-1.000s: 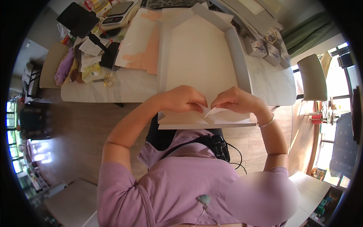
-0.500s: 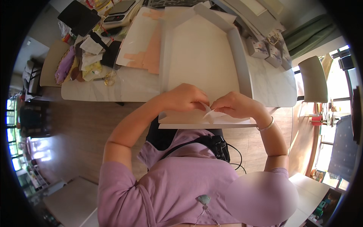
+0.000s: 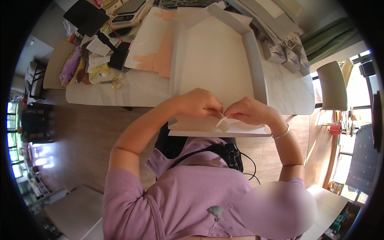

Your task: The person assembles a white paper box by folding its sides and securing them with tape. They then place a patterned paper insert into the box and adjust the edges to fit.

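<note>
A large, shallow white cardboard box [image 3: 259,76] lies open on the table, its near end hanging over the front edge toward me. Above that near end, my left hand [image 3: 201,103] is closed, thumb and fingers pinching one side of a small, thin whitish strip [image 3: 222,123]. Just to its right, my right hand [image 3: 249,111] pinches the strip's other side, fingertips close to the left ones. The strip is bent and looks like paper or tape; its exact kind is too small to tell. A bracelet [image 3: 281,132] circles my right wrist.
Left of the box are a white sheet with peach patches [image 3: 150,48], gold-handled scissors [image 3: 117,81], a black stand [image 3: 86,18] and a kitchen scale [image 3: 124,19]. Small patterned boxes [image 3: 276,52] stand at right on the marble-look table [image 3: 288,94]. A chair [image 3: 333,86] is beyond.
Both hands stay over the box's near end, still pinching. The strip between them has shifted shape slightly, and my left fingertips have edged a little to the right.
</note>
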Demonstrator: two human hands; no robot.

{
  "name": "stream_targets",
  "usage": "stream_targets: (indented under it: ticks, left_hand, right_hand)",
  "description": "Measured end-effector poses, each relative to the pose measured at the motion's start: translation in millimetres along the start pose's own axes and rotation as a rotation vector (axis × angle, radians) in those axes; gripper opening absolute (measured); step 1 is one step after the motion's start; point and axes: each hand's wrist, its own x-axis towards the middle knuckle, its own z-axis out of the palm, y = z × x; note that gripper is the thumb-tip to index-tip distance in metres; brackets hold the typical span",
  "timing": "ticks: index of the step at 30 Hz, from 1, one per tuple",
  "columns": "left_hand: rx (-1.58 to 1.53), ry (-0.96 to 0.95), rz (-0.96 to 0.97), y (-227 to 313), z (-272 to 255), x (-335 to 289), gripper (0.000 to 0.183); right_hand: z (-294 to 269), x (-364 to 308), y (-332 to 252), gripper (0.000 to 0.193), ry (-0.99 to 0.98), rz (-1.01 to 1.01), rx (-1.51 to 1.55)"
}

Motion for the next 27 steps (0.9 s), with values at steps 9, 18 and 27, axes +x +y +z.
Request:
stream_targets:
  ticks: [9,18,27]
  left_hand:
    - [0.080,0.179,0.063,1.8,6.6,-2.5,0.007]
    - [0.118,0.224,0.027,4.3,8.1,-1.2,0.006]
    - [0.297,0.350,-0.003,-2.2,7.2,-3.2,0.004]
  right_hand:
    - [6.2,-3.1,-3.3,0.009,0.054,0.014,-0.095]
    - [3.4,-3.0,-5.6,0.010,-0.023,0.134,-0.176]
    - [11.0,-2.2,3.0,0.011,0.186,0.055,-0.354]
